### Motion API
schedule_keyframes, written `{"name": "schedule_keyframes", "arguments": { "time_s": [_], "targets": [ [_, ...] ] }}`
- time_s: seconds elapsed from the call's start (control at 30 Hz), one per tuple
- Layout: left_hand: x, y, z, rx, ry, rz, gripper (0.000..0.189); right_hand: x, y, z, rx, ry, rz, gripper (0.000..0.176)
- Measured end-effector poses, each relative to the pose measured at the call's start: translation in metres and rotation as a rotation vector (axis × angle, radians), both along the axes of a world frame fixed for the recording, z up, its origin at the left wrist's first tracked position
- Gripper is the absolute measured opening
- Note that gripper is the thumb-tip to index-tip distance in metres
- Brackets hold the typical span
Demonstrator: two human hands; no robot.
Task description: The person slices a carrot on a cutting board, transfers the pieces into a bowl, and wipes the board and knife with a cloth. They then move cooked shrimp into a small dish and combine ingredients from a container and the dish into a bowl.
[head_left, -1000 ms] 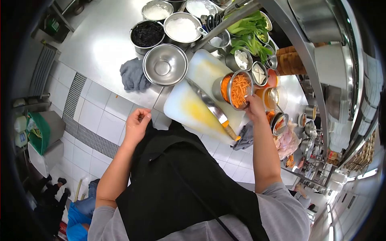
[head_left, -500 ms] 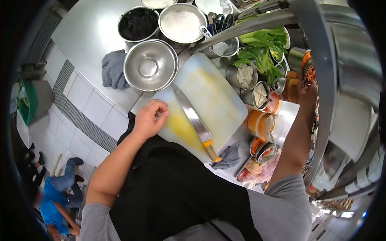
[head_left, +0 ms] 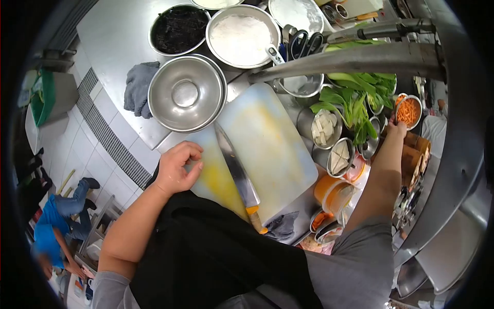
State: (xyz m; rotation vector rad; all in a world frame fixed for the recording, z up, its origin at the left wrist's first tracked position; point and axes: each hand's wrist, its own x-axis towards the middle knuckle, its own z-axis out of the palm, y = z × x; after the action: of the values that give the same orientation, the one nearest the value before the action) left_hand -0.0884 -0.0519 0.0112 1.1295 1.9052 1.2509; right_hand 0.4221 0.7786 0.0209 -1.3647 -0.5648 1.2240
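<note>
My left hand (head_left: 179, 167) hovers over the left edge of the cutting board (head_left: 267, 149), fingers loosely curled, thumb apart from them, holding nothing. Far to the right, my right hand (head_left: 397, 130) grips the rim of a metal container of shredded carrots (head_left: 408, 110); part of its fingers is hidden. A large knife (head_left: 237, 170) with a yellow-ended handle lies on the yellow-stained board. Stacked steel bowls (head_left: 167, 95) stand just beyond my left hand. Leafy greens (head_left: 355, 98) and metal containers of white pieces (head_left: 324, 127) and white wedges (head_left: 339, 157) sit near my right forearm.
Bowls of dark food (head_left: 180, 28) and white powder (head_left: 242, 36) stand at the back. A metal rail (head_left: 350, 62) and post cross the right side. Grey cloths (head_left: 139, 90) lie on the counter. A person in blue (head_left: 54, 232) is at lower left.
The carrot container in my right hand has come into clearer view, farther forward and tilted toward me. My left hand stays near the board, its fingers slightly looser. The camera view has shifted.
</note>
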Motion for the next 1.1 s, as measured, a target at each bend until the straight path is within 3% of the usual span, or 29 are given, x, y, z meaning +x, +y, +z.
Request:
{"name": "schedule_keyframes", "arguments": {
  "time_s": [0.07,0.37,0.53,0.57,0.6,0.67,0.7,0.73,0.77,0.83,0.93,0.97,1.0,1.03,1.07,1.1],
  "targets": [
    [0.000,0.000,0.000,0.000,0.002,0.014,0.018,-0.024,-0.012,-0.002,-0.038,0.012,-0.063,0.036],
    [0.003,0.003,0.002,-0.012,0.016,0.017,0.019,-0.038,-0.027,-0.015,-0.191,-0.125,0.049,0.032],
    [0.003,0.003,0.004,0.012,0.022,0.004,0.019,-0.056,-0.089,0.015,-0.121,-0.084,0.113,0.030],
    [0.003,0.003,0.004,0.011,0.019,0.010,0.019,-0.045,-0.098,0.011,0.051,-0.423,0.355,0.028],
    [0.003,0.003,0.004,0.010,0.015,0.018,0.019,-0.082,-0.120,0.048,-0.154,-0.271,0.193,0.040],
    [0.002,0.003,0.003,0.027,0.019,0.011,0.019,-0.138,-0.111,0.056,-0.595,-0.582,-0.273,0.065],
    [0.002,0.002,0.002,0.036,0.026,0.008,0.019,-0.120,-0.160,0.071,-0.364,-0.620,0.105,0.083],
    [0.001,0.002,0.002,0.045,0.028,-0.001,0.019,-0.111,-0.178,0.074,-0.250,-0.682,0.223,0.070],
    [0.000,0.002,0.001,0.048,0.032,0.000,0.018,-0.107,-0.180,0.068,-0.242,-0.680,0.212,0.070],
    [0.002,0.000,-0.001,0.051,0.035,-0.010,0.017,-0.095,-0.182,0.054,0.425,-1.396,0.315,0.051],
    [0.001,-0.001,-0.004,0.055,0.003,-0.023,0.014,-0.178,-0.335,0.093,0.605,-1.490,0.413,0.038],
    [0.000,-0.001,-0.005,0.046,-0.016,-0.023,0.013,-0.222,-0.414,0.123,0.325,-1.232,0.569,0.031],
    [-0.002,0.000,-0.004,0.041,-0.032,-0.028,0.012,-0.216,-0.461,0.110,0.350,-1.196,0.707,0.022],
    [-0.004,0.001,-0.001,0.036,-0.043,-0.043,0.010,-0.188,-0.490,0.066,0.328,-1.233,0.877,0.027],
    [-0.005,0.001,-0.001,0.042,-0.035,-0.078,0.010,-0.214,-0.566,0.095,-0.021,-1.195,1.017,0.033],
    [-0.006,0.001,-0.003,0.039,-0.055,-0.087,0.009,-0.242,-0.619,0.128,-0.237,-1.425,1.222,0.041]
  ]
}}
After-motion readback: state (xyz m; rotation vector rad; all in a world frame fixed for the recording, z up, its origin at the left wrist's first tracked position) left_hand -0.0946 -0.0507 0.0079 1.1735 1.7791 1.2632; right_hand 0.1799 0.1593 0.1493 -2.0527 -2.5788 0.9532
